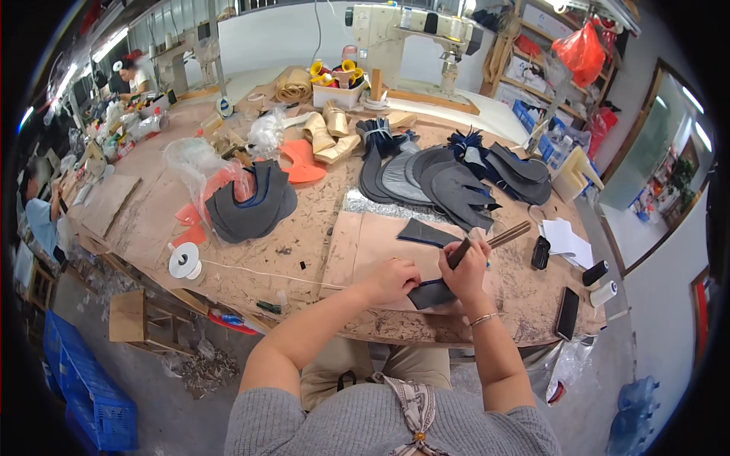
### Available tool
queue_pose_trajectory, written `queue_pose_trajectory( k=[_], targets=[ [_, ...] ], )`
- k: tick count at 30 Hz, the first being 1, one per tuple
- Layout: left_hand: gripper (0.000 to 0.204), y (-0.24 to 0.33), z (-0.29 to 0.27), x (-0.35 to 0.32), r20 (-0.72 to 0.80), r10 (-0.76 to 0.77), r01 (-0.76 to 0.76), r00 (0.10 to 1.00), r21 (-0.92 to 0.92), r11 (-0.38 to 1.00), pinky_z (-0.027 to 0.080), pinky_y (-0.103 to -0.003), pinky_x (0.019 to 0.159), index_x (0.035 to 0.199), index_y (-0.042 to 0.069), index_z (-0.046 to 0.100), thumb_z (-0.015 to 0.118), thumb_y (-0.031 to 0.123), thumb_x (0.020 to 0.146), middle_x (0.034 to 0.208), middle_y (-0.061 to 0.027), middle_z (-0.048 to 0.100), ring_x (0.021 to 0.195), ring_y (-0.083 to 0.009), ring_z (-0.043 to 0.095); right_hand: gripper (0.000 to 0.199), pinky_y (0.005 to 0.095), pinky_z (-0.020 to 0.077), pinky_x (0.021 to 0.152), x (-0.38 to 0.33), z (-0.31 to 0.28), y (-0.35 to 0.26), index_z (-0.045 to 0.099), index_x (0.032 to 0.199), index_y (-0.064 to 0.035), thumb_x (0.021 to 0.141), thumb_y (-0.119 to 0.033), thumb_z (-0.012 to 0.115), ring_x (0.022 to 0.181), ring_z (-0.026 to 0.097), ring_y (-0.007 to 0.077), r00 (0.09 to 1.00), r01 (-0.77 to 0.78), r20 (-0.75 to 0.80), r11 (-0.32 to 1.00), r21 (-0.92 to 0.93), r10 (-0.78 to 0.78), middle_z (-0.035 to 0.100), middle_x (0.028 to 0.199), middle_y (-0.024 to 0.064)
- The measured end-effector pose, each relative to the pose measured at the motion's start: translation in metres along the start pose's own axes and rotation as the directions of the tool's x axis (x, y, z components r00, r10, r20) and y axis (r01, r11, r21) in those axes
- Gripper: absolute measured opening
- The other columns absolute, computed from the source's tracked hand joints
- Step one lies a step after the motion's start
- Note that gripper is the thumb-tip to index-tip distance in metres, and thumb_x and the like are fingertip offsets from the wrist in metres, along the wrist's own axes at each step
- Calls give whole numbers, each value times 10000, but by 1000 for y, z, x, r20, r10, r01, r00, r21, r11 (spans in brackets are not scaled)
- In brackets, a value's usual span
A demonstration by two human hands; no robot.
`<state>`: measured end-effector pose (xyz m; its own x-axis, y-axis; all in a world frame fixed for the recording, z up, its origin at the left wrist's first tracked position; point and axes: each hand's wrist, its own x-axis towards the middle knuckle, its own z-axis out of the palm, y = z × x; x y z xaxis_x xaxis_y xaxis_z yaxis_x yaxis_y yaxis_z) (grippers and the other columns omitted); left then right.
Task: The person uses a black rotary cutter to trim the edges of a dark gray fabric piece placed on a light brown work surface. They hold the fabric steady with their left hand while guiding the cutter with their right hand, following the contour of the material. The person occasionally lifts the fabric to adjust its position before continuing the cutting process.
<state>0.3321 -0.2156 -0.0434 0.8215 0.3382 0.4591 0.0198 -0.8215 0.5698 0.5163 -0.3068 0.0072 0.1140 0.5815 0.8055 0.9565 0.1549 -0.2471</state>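
Observation:
My left hand point(393, 278) presses down on a dark grey cut shoe piece point(430, 294) with a blue edge, lying on a pale cutting board point(365, 251). My right hand point(467, 267) grips a long wooden-handled tool point(502, 236) with a dark shaft, its lower end on that same piece. A second dark piece point(426, 232) lies on the board just beyond my hands.
Stacks of grey and black cut pieces point(449, 182), a pile in clear plastic point(247, 205), orange pieces point(303, 163), beige rolls point(327, 133), a white thread spool point(185, 261), a phone point(567, 312), white papers point(566, 239) and a sewing machine point(411, 38) crowd the workbench. People work at the far left.

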Motion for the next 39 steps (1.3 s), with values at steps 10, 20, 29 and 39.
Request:
queue_pose_trajectory(
  k=[10,20,29,39],
  targets=[
    [64,-1,-9,-9,-6,-7,7,1000,33,999,515,-389,799,857,82,663,696,77,802,895,-70,660,849,-280,655,141,405,383,810,4,7,-8,609,763,-117,719,-103,742,703,565,237,994,110,-18,994,12,-110,591,708,15],
    [69,7,-16,-15,-29,-3,5,1000,80,997,505,-394,821,867,83,661,689,69,806,910,-69,651,876,-283,647,160,405,385,818,6,1,-24,610,763,-108,697,-121,754,718,583,256,996,88,-7,996,21,-88,621,737,23],
    [60,12,-24,-22,-67,5,3,998,120,993,512,-391,777,862,75,663,689,66,808,879,-66,651,839,-275,652,149,392,385,797,11,4,-34,617,771,-113,715,-116,755,747,594,242,993,118,-24,993,-8,-119,625,744,22],
    [98,12,-22,-32,-113,-138,139,984,-5,990,532,-390,721,896,45,689,699,53,798,857,-115,658,787,-297,657,184,390,382,778,-3,24,-35,583,754,-113,689,-99,754,734,601,232,999,20,26,987,159,-24,611,727,9]
  ],
)
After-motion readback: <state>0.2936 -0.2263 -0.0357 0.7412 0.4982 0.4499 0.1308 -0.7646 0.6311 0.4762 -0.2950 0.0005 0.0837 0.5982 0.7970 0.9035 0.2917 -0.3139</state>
